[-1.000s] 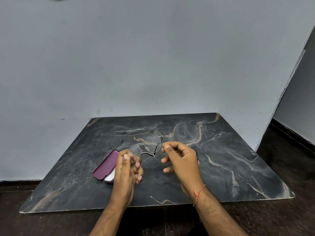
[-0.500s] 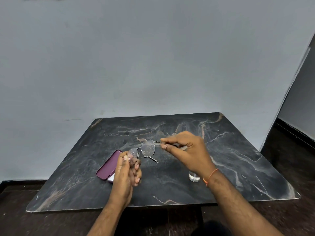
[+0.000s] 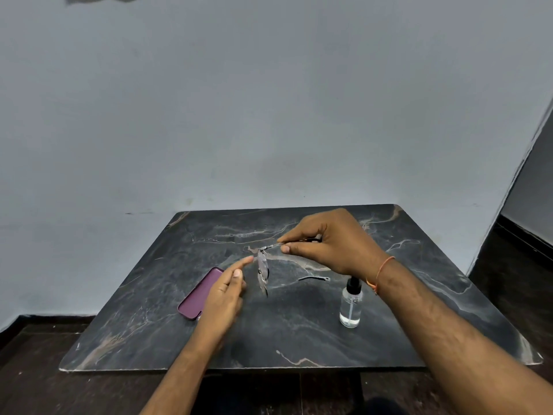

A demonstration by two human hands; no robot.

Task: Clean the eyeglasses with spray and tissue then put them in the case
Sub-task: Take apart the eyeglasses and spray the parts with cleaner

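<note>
Thin-rimmed eyeglasses [image 3: 263, 272] hang edge-on above the middle of the dark marble table [image 3: 299, 333]. My right hand [image 3: 332, 244] pinches one temple arm near the hinge and holds them up. My left hand [image 3: 224, 292] is just left of the lenses with its fingers apart, index fingertip close to the frame, holding nothing. The purple case [image 3: 200, 293] lies on the table left of that hand, partly hidden by it. A small clear spray bottle [image 3: 351, 305] with a black nozzle stands upright under my right wrist. No tissue is visible.
The table stands against a plain grey wall [image 3: 269, 115]. Dark floor [image 3: 36, 369] surrounds the table at left, front and right. A corner of the wall [image 3: 514, 181] runs down at far right.
My left hand let go of the lens and opened. My right hand lifted and turned the glasses edge-on by the temple. The spray bottle, hidden before, now shows fully.
</note>
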